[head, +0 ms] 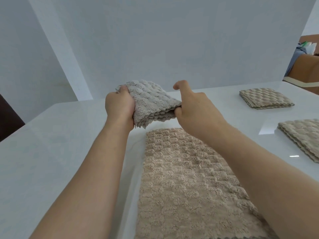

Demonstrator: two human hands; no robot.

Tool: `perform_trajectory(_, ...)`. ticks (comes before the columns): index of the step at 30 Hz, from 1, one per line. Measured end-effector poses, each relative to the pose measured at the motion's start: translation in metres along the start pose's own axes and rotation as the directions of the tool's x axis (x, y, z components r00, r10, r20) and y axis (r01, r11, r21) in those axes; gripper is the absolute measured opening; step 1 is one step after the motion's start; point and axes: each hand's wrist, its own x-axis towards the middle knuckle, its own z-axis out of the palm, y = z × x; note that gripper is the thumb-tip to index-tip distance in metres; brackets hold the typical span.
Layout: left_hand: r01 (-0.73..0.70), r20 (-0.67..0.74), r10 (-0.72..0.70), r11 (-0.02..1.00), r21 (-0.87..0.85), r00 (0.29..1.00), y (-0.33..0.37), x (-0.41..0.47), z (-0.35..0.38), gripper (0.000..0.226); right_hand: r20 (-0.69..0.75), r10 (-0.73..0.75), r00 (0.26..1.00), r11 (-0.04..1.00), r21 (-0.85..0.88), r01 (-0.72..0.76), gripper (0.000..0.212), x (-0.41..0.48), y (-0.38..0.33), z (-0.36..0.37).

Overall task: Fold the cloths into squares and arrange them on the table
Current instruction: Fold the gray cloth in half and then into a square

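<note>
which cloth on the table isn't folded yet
The big beige cloth, spread flat in the foreground. The far folded cloth and near folded cloth on the right are layered squares; the grey cloth is gripped by the left hand and right hand.

Your open room is on your left, where the white table [57, 152] shows bare surface out to its edge. Ahead, the flat beige cloth [186, 178] covers the near middle, and the grey cloth [151, 102] is held up just beyond its far edge. On your right, the far folded cloth [265, 98] and near folded cloth [303, 135] lie apart, with a bare strip between them. The wall [172, 40] closes the back.
</note>
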Motion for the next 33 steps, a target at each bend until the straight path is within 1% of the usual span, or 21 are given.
perform_trajectory(2,-0.120,-0.060,0.129,0.983,0.142,0.990,-0.001,0.004,-0.002,0.033,0.029,-0.014,0.999,0.999,-0.040,0.015,0.038,0.004,0.005,-0.006)
perform_trajectory(4,-0.191,-0.082,0.214,0.954,0.231,0.973,-0.003,0.005,-0.002,0.033,0.089,-0.018,0.996,0.999,-0.033,0.021,0.035,0.007,0.009,-0.008)
perform_trajectory(7,-0.223,-0.078,0.254,0.933,0.281,0.964,-0.007,0.007,0.000,0.029,0.127,-0.011,0.992,1.000,0.021,0.009,0.034,0.009,0.015,-0.003)
perform_trajectory(9,-0.248,-0.082,0.287,0.914,0.320,0.954,-0.007,0.007,0.000,0.025,0.196,0.029,0.980,0.992,0.116,-0.053,0.033,0.011,0.019,0.002)
perform_trajectory(11,-0.296,-0.074,0.345,0.882,0.367,0.936,-0.003,0.002,0.000,0.023,0.338,0.073,0.938,0.956,0.246,-0.163,0.035,0.013,0.023,0.003)
perform_trajectory(12,-0.329,-0.064,0.381,0.861,0.387,0.922,-0.001,-0.002,0.000,0.022,0.421,0.067,0.905,0.934,0.292,-0.205,0.038,0.013,0.025,0.001)
perform_trajectory(14,-0.393,-0.037,0.445,0.824,0.408,0.895,0.004,-0.010,0.000,0.022,0.574,0.036,0.818,0.913,0.314,-0.261,0.057,0.011,0.030,-0.005)
perform_trajectory(15,-0.419,-0.017,0.467,0.809,0.413,0.884,0.006,-0.013,0.001,0.021,0.627,0.030,0.779,0.903,0.316,-0.290,0.067,0.011,0.032,-0.008)
perform_trajectory(16,-0.443,0.008,0.485,0.793,0.417,0.875,0.008,-0.017,0.002,0.020,0.650,0.032,0.759,0.882,0.339,-0.328,0.073,0.010,0.035,-0.010)
perform_trajectory(17,-0.467,0.033,0.502,0.778,0.421,0.864,0.010,-0.020,0.004,0.019,0.642,0.047,0.765,0.843,0.385,-0.375,0.070,0.012,0.037,-0.008)
perform_trajectory(20,-0.529,0.112,0.538,0.733,0.426,0.835,0.015,-0.032,0.010,0.018,0.519,0.166,0.839,0.690,0.546,-0.475,0.046,0.020,0.039,0.002)
perform_trajectory(22,-0.563,0.162,0.552,0.713,0.417,0.818,0.016,-0.041,0.015,0.018,0.498,0.266,0.825,0.545,0.628,-0.555,0.053,0.026,0.038,0.007)
perform_trajectory(24,-0.586,0.202,0.556,0.703,0.403,0.806,0.016,-0.049,0.021,0.018,0.539,0.297,0.788,0.365,0.698,-0.616,0.061,0.028,0.036,0.008)
perform_trajectory(25,-0.592,0.220,0.553,0.703,0.394,0.803,0.015,-0.052,0.023,0.017,0.548,0.298,0.782,0.294,0.727,-0.621,0.060,0.028,0.034,0.008)
perform_trajectory(26,-0.595,0.235,0.548,0.706,0.385,0.803,0.014,-0.054,0.025,0.017,0.539,0.308,0.784,0.259,0.746,-0.614,0.059,0.028,0.034,0.008)
perform_trajectory(27,-0.595,0.243,0.544,0.709,0.380,0.803,0.013,-0.055,0.026,0.016,0.509,0.329,0.795,0.244,0.768,-0.592,0.057,0.028,0.033,0.008)
perform_trajectory(28,-0.592,0.244,0.540,0.710,0.381,0.805,0.011,-0.054,0.027,0.016,0.459,0.365,0.810,0.252,0.789,-0.560,0.055,0.029,0.034,0.010)
perform_trajectory(30,-0.572,0.227,0.527,0.718,0.397,0.819,0.008,-0.052,0.027,0.016,0.357,0.442,0.823,0.308,0.802,-0.513,0.051,0.031,0.036,0.012)
perform_trajectory(31,-0.554,0.216,0.513,0.724,0.411,0.830,0.007,-0.050,0.027,0.017,0.305,0.466,0.831,0.358,0.794,-0.492,0.051,0.032,0.036,0.012)
perform_trajectory(32,-0.535,0.208,0.497,0.728,0.428,0.842,0.004,-0.048,0.027,0.017,0.242,0.476,0.846,0.449,0.760,-0.470,0.054,0.033,0.038,0.014)
perform_trajectory(33,-0.520,0.201,0.484,0.729,0.444,0.851,0.000,-0.046,0.028,0.019,0.171,0.468,0.867,0.565,0.696,-0.443,0.057,0.033,0.038,0.014)
